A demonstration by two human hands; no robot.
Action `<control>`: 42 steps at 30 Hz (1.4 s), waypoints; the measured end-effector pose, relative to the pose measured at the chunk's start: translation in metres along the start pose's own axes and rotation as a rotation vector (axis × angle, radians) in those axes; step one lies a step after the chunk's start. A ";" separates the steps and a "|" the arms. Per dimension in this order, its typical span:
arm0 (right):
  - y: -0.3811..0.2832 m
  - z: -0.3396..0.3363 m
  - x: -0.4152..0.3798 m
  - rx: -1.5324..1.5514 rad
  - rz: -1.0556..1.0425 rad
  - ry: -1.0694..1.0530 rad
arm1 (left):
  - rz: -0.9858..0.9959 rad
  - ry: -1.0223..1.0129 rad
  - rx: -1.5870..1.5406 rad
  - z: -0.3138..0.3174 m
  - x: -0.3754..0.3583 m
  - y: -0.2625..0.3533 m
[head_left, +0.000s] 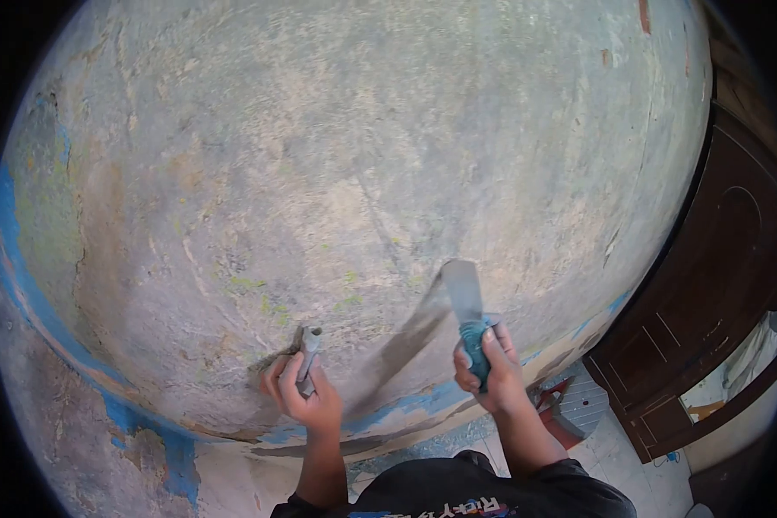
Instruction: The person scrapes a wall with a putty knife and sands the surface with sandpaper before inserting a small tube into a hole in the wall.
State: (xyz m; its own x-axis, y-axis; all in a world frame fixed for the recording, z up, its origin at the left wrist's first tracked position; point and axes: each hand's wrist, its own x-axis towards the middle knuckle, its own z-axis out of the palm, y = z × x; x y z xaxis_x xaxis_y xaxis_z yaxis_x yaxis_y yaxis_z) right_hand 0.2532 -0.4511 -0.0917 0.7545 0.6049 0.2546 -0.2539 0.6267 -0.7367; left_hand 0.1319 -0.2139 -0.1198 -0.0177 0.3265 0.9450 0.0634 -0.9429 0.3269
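A putty knife [464, 292] with a broad metal blade and a teal handle is gripped in my right hand [495, 367]. Its blade points up, close over the bare, patchy wall [319, 173], and throws a long shadow down to the left. Pinched between the fingers of my left hand [305, 390] is a short grey piece with a notched upper end [310, 340]; I cannot tell what kind of thing it is. That hand is low against the wall, just below some yellow-green paint specks [274, 308].
Remnants of blue paint [177, 457] run along the wall's lower edge and left side. To the right stands a dark brown wooden door [708, 285] with a gap showing pale material. A red and grey object [570, 406] lies on the tiled floor [617, 466] behind my right arm.
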 end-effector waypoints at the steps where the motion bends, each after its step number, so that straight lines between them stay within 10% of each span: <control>1: -0.007 -0.008 -0.002 0.021 -0.026 0.049 | -0.032 0.021 -0.015 0.002 -0.001 0.000; 5: -0.017 -0.032 0.002 0.013 -0.234 0.303 | -0.037 0.087 -0.002 0.013 0.012 0.019; 25: -0.076 -0.199 -0.019 -0.219 -0.102 0.270 | 0.584 -0.027 0.070 0.157 0.129 0.204; 42: -0.111 -0.258 -0.042 -0.097 0.143 0.298 | 0.568 0.137 0.143 0.219 0.128 0.273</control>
State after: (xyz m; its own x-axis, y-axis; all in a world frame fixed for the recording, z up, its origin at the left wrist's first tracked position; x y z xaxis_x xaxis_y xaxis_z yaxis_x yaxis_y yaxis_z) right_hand 0.4059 -0.6729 -0.1826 0.8626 0.5043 -0.0398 -0.3225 0.4876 -0.8113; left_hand 0.3655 -0.4148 0.0899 -0.0692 -0.2463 0.9667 0.2337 -0.9461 -0.2243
